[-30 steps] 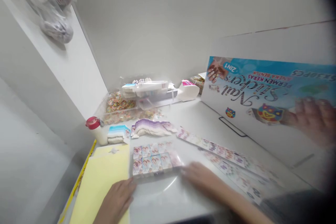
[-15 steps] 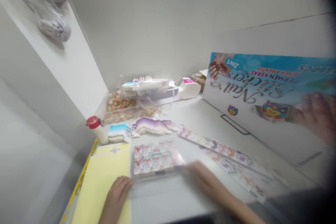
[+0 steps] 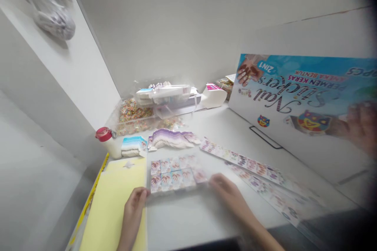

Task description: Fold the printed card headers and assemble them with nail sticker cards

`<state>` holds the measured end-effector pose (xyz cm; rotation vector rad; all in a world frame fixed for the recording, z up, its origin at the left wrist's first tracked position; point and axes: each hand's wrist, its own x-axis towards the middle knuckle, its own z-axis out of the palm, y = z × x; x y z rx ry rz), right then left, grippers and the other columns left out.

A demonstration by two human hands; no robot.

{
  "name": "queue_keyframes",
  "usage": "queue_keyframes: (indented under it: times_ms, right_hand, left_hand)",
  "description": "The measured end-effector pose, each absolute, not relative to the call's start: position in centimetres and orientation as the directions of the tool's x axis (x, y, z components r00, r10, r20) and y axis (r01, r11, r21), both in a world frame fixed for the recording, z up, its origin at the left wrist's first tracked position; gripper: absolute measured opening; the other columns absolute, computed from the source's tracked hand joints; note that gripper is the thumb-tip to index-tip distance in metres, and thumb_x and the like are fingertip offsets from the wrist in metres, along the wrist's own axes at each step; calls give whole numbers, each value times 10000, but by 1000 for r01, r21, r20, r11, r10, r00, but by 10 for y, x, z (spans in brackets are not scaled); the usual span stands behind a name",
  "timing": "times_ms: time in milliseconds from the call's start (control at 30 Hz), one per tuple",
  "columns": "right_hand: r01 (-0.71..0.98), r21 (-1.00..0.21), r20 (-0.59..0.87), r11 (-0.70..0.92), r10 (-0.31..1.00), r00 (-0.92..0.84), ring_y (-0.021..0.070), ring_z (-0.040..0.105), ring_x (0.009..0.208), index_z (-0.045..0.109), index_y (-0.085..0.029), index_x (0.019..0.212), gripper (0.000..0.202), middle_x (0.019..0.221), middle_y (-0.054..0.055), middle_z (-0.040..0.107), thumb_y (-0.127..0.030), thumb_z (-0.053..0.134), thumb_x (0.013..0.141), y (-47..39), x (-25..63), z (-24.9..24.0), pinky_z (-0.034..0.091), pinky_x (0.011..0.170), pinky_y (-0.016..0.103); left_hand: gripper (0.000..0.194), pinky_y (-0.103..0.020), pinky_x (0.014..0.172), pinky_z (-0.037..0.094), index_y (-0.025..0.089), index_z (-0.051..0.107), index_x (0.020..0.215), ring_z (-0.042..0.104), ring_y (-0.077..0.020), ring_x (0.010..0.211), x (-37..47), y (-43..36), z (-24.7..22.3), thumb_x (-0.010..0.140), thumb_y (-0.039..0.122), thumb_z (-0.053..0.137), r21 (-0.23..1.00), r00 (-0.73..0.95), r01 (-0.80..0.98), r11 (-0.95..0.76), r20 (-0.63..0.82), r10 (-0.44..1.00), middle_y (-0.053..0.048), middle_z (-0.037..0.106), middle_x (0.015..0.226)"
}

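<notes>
A shallow clear tray (image 3: 176, 190) lies on the white table in front of me, with small printed boxes (image 3: 176, 177) in two rows showing pictures of hands. My left hand (image 3: 137, 199) is at the tray's near left corner, thumb and fingers closed on its edge. By the near right end, my right hand (image 3: 224, 188) has its fingers curled together, somewhat blurred; what they hold, if anything, is hidden. A pinkish box (image 3: 200, 175) sits at the right end of the near row, close to those fingers.
Yellow sheets (image 3: 118, 204) lie left, below a red-lidded bottle (image 3: 107, 141). Behind the tray are blue cards (image 3: 134, 145) and a fanned purple stack (image 3: 173, 138). Farther back stands a clear bin (image 3: 135, 111) of colourful bits. Sticker strips (image 3: 244, 160) and a large printed carton (image 3: 294, 102) occupy the right.
The pinkish box at the right end shows more clearly now. My right hand has shifted slightly right and up, and my left hand has moved up a little at the tray's corner.
</notes>
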<state>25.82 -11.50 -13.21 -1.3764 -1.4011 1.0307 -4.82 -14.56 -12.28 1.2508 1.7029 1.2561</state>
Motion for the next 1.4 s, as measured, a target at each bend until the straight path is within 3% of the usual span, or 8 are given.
queue_keyframes:
  times_ms: [600, 767, 1000, 1400]
  right_hand:
    - [263, -965, 51, -2, 980, 192, 168, 490, 690, 463, -209, 719, 293, 708, -9, 513, -431, 403, 901, -104, 231, -136, 404, 643, 248]
    - [345, -938, 62, -26, 968, 244, 167, 464, 652, 405, -221, 680, 303, 660, -22, 473, -415, 363, 909, -102, 230, -143, 374, 606, 250]
    - [408, -910, 46, -67, 964, 260, 189, 523, 685, 499, -207, 720, 331, 715, 24, 597, -437, 354, 908, -101, 230, -143, 367, 598, 263]
    - [451, -885, -38, -121, 982, 187, 214, 563, 697, 528, -203, 661, 292, 672, 27, 627, -420, 437, 833, -84, 241, -150, 376, 636, 292]
  left_hand:
    - [407, -253, 588, 393, 223, 426, 631, 476, -160, 562, -23, -129, -128, 856, 562, 410, 901, -479, 429, 70, 161, 863, 40, 449, 559]
    - [400, -247, 541, 356, 225, 430, 636, 462, -155, 514, -24, -127, -131, 853, 561, 416, 882, -495, 457, 114, 146, 856, 51, 449, 518]
    - [413, -248, 518, 339, 228, 427, 615, 456, -156, 491, -24, -127, -130, 845, 570, 407, 865, -499, 474, 164, 110, 860, 51, 441, 492]
    - [415, -227, 365, 317, 219, 428, 600, 399, -119, 340, -31, -124, -132, 796, 585, 443, 865, -420, 437, 248, -48, 906, 68, 406, 451]
